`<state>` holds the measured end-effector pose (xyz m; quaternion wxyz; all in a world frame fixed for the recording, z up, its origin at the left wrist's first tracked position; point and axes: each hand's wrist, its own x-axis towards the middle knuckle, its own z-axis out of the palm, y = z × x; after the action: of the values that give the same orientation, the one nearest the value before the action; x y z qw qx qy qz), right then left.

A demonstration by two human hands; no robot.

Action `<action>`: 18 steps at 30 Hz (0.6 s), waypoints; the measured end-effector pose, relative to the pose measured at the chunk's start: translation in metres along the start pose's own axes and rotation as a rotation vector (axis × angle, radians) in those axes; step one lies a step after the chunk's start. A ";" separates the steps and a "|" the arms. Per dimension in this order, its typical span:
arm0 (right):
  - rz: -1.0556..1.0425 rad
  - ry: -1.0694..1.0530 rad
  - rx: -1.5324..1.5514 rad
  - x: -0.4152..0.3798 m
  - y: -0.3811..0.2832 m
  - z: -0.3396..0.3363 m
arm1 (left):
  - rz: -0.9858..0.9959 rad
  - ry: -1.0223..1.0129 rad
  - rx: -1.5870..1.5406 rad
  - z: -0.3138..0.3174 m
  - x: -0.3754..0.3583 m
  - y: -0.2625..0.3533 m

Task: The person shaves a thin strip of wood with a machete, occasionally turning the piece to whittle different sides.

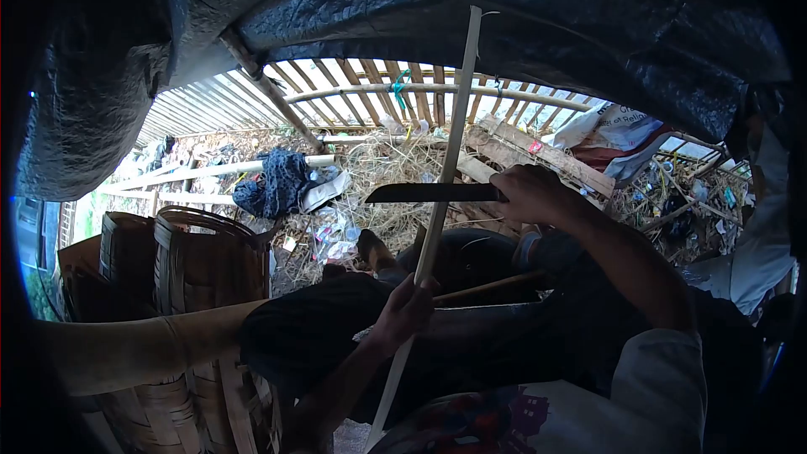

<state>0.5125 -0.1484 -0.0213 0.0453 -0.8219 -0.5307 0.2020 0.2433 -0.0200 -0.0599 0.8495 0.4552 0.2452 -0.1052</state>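
A long pale bamboo strip [452,147] stands slanted in front of me, its top leaning a little to the right. My left hand [407,307] is closed round its lower part, above my lap. In my right hand [531,193] is a dark-bladed knife [429,193], gripped by a handle that the fingers mostly hide. The blade points left and lies level across the strip, well above my left hand. A thin sliver curls off the strip's top end.
Woven bamboo baskets [206,256] stand at my left beside a thick bamboo pole [160,351]. Ahead, straw and litter [391,172] cover the ground before a slatted bamboo fence [370,92]. A dark cloth [282,183] hangs over a rail. Black plastic sheeting [580,17] droops overhead; a printed sack [618,134] lies right.
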 end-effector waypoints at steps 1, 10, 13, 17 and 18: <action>0.033 -0.012 -0.011 0.000 0.002 0.004 | -0.024 0.004 -0.008 0.001 0.000 -0.001; 0.095 0.039 -0.017 0.003 -0.032 0.003 | 0.160 0.126 0.055 -0.009 -0.001 -0.030; 0.149 -0.012 -0.018 0.017 -0.028 0.001 | 0.248 0.165 0.068 -0.008 -0.001 -0.036; 0.060 0.058 -0.071 0.021 -0.022 0.011 | 0.186 0.190 0.082 -0.006 -0.003 -0.032; 0.061 0.057 -0.069 0.022 -0.021 0.012 | 0.183 0.188 0.064 -0.004 -0.004 -0.031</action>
<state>0.4972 -0.1217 -0.0325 0.0257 -0.8442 -0.5104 0.1615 0.2266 -0.0338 -0.0821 0.8139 0.5104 0.2775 0.0080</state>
